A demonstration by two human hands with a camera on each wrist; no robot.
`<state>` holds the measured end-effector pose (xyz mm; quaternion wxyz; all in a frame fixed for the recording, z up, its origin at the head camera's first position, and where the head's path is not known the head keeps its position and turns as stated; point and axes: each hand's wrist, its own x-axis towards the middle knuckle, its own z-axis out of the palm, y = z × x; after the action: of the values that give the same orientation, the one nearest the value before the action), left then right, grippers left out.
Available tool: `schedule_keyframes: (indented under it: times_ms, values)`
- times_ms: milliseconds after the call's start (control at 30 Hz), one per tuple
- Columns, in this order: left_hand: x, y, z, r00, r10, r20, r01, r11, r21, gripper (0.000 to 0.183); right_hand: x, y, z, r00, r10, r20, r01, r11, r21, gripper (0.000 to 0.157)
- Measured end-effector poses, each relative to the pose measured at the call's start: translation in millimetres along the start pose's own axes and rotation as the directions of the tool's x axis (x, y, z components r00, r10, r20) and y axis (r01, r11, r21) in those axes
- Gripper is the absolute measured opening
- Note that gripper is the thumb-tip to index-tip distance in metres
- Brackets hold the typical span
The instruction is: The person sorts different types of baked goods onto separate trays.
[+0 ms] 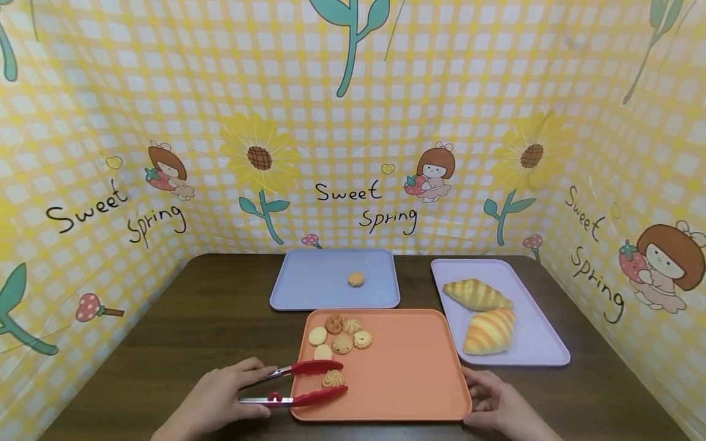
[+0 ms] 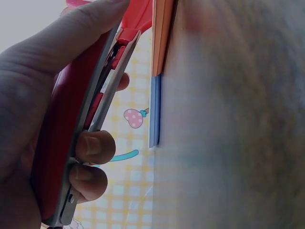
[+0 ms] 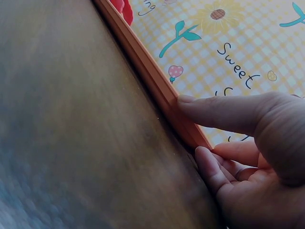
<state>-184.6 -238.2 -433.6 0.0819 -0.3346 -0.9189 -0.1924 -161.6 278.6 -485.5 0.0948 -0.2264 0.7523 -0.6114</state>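
Head view: A person's left hand grips a pair of red-tipped tongs, their arms spread on either side of a swirled cookie at the left side of an orange tray; whether the tips touch it cannot be told. Six other cookies cluster just beyond. The right hand holds the tray's near right corner. Behind, a single round cookie sits on a blue tray, while two bread rolls lie on a lilac tray at right. All rest on a dark worktop before a checked "Sweet Spring" cloth.

Left wrist view: Thumb and curled fingers clasp the tongs' handles from opposite sides.

Right wrist view: The thumb presses the orange rim, the other fingers bent against the corner.
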Motion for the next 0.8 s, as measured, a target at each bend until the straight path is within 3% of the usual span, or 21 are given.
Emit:
schedule_keyframes:
  times_ms: [467, 633, 800]
  values:
    - [2.4, 2.1, 4.0, 0.997, 0.038, -0.061, -0.036, 0.999, 0.039, 0.059, -2, 0, -0.1, 1.000, 0.007, 0.000, -0.007, 1.000, -0.001, 0.081]
    - [0.3, 1.2, -0.9, 0.995, 0.043, -0.085, -0.040, 0.998, 0.038, 0.061, -1, -1, -0.6, 1.000, 0.021, 0.004, -0.021, 1.000, 0.005, 0.081]
    - [-6.8, -2.6, -6.4, 0.998, 0.030, -0.049, -0.029, 0.999, 0.020, 0.063, -1, -2, -0.2, 1.000, 0.007, 0.012, -0.007, 1.000, 0.007, 0.082]
